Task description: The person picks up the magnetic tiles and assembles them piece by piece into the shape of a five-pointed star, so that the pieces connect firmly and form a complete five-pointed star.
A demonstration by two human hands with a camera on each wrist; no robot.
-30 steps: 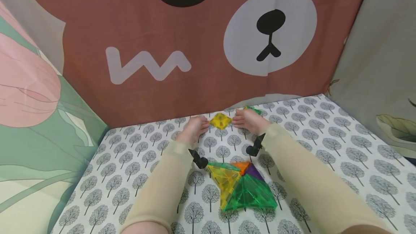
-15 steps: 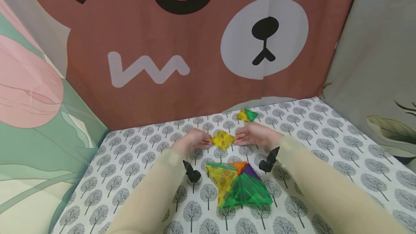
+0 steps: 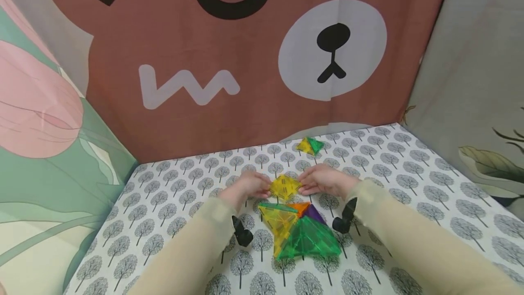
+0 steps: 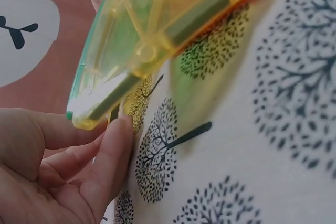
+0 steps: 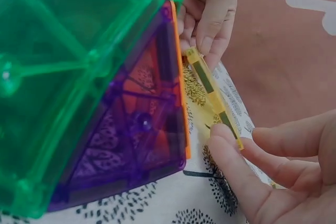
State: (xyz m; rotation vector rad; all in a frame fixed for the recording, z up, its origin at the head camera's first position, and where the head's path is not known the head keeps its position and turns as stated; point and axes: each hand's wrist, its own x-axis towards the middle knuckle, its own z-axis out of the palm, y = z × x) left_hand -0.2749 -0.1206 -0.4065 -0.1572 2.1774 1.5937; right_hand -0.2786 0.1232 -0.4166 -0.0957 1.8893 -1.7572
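Observation:
A yellow diamond of magnetic tiles (image 3: 285, 187) lies between both hands, just behind a larger build. At its left corner, my left hand (image 3: 250, 185) pinches it with thumb and fingers. Its right corner is pinched by my right hand (image 3: 325, 180); the right wrist view shows the diamond's thin edge (image 5: 212, 93) running from one hand to the other. The build of magnetic tiles (image 3: 309, 238), nearer me, has yellow, green, orange and purple faces rising to a peak. It partly hides the diamond in the left wrist view.
A small yellow and green tile piece (image 3: 311, 145) rests at the back, near the brown bear-print curtain (image 3: 254, 122). A tree-print cloth (image 3: 163, 222) covers the table. Patterned curtains hang along the left and right sides.
Both hands have brought the yellow diamond from near the back curtain towards me, up close behind the larger build. The small yellow and green piece has come out from behind the right hand.

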